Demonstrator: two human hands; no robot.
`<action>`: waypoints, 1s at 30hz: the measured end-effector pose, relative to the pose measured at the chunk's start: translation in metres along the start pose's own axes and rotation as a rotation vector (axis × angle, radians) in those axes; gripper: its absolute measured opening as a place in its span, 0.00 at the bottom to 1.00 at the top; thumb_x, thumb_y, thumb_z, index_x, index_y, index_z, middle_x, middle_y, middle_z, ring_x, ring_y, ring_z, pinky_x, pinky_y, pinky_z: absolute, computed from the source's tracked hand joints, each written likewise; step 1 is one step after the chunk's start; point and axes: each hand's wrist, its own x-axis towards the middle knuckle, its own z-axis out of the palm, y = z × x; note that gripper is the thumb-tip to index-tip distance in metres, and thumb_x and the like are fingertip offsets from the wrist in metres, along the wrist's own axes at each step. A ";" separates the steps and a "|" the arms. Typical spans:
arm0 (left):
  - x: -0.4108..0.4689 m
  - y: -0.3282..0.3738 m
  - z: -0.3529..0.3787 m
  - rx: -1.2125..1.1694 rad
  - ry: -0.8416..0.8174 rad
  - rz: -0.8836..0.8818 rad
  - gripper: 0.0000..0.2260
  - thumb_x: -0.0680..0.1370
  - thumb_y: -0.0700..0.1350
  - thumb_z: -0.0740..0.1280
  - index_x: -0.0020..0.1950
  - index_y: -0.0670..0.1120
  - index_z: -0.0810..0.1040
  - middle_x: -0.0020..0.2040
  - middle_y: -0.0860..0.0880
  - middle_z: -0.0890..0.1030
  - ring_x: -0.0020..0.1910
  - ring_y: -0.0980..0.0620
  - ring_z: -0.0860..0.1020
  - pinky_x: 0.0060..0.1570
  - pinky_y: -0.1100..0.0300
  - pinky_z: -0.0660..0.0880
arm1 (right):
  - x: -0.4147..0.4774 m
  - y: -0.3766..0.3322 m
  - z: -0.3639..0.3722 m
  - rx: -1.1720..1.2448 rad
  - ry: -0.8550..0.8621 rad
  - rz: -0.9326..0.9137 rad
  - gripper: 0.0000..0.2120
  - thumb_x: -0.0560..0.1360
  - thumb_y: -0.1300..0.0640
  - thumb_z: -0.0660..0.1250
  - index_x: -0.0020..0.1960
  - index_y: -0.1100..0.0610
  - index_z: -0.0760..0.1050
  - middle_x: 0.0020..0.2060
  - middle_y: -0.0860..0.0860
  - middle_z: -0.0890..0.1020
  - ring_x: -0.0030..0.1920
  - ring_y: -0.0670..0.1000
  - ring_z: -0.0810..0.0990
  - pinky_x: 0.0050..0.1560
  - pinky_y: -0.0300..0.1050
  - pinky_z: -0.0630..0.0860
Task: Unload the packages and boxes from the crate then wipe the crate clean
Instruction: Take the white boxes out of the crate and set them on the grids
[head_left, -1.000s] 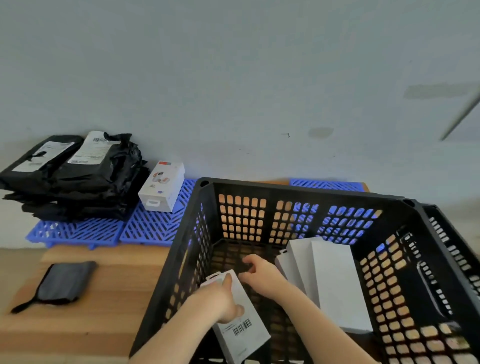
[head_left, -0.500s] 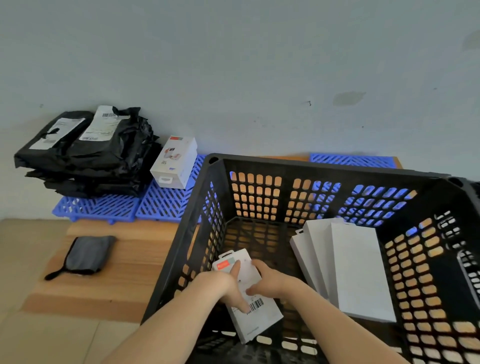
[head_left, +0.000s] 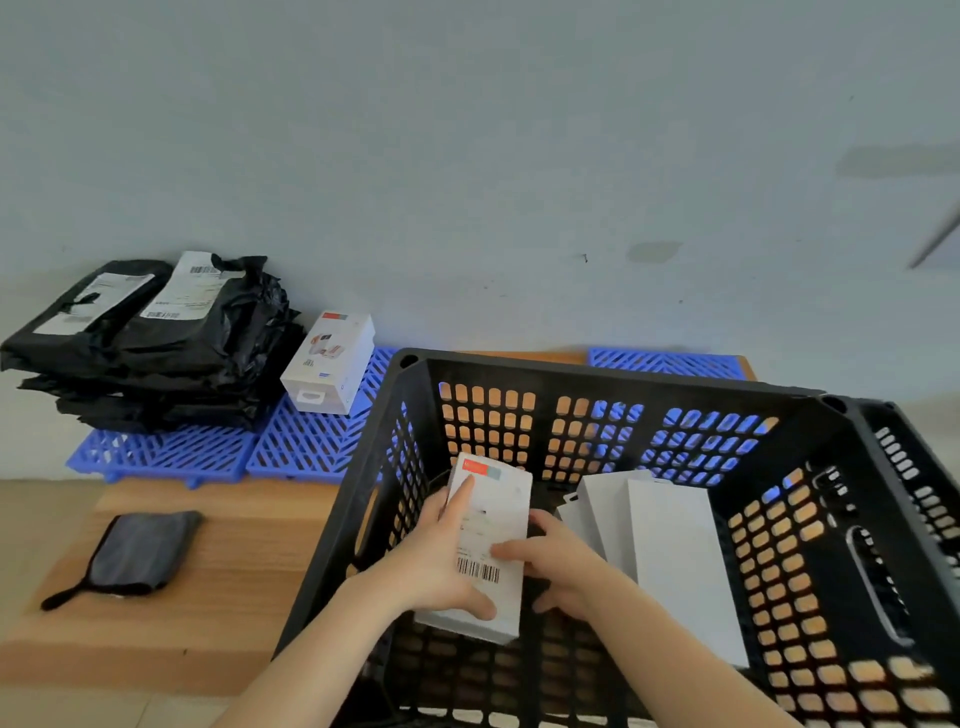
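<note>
The crate (head_left: 623, 375) surrounds both hands, and flat boxes (head_left: 675, 545) lean just right of the right hand (head_left: 563, 569). The white box (head_left: 496, 512) has risen off the crate floor since a second ago. The left hand (head_left: 436, 566) and right hand both grip it, so it is likely ready to lift out.

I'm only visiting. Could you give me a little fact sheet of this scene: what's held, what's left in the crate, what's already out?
Held: barcoded box, gripped by the left hand and right hand, within the black crate
Left in crate: flat white boxes, leaning together to the right of the hands
Already out: black packages stacked on the blue mats, with a small white box beside them
Wiping: grey cloth lies on the wooden board, not in either hand
</note>
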 end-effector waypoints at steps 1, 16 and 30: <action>-0.006 0.003 -0.004 -0.024 0.038 0.030 0.62 0.64 0.50 0.80 0.76 0.58 0.30 0.77 0.58 0.40 0.75 0.51 0.55 0.70 0.54 0.66 | -0.008 -0.005 -0.001 0.031 -0.010 -0.035 0.36 0.71 0.64 0.73 0.73 0.49 0.62 0.62 0.53 0.78 0.65 0.59 0.74 0.68 0.73 0.61; -0.088 0.013 -0.090 -0.503 0.853 0.458 0.34 0.59 0.62 0.75 0.64 0.69 0.69 0.63 0.68 0.70 0.63 0.62 0.74 0.48 0.61 0.80 | -0.087 -0.083 0.047 0.287 0.099 -0.869 0.33 0.69 0.58 0.75 0.70 0.42 0.69 0.57 0.46 0.81 0.56 0.50 0.82 0.49 0.48 0.82; -0.009 -0.138 -0.213 -0.533 0.703 0.480 0.32 0.66 0.34 0.78 0.63 0.59 0.74 0.64 0.60 0.76 0.64 0.59 0.75 0.56 0.67 0.77 | 0.024 -0.183 0.193 0.108 0.270 -0.774 0.38 0.73 0.65 0.72 0.76 0.44 0.60 0.64 0.43 0.75 0.64 0.47 0.76 0.57 0.52 0.80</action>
